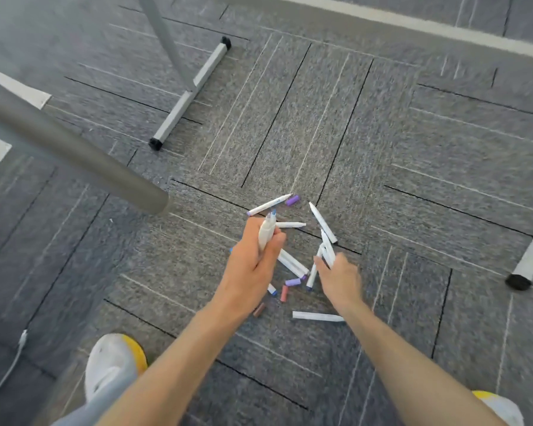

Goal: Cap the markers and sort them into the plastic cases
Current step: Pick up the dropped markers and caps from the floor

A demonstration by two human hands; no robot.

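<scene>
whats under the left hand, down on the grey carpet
White plastic marker barrels and a blue-capped marker end poke out from beneath the left hand; their remaining lengths are covered.

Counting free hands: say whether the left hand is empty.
No, the left hand grips white markers, their coloured tips sticking out above its fingers.
</scene>
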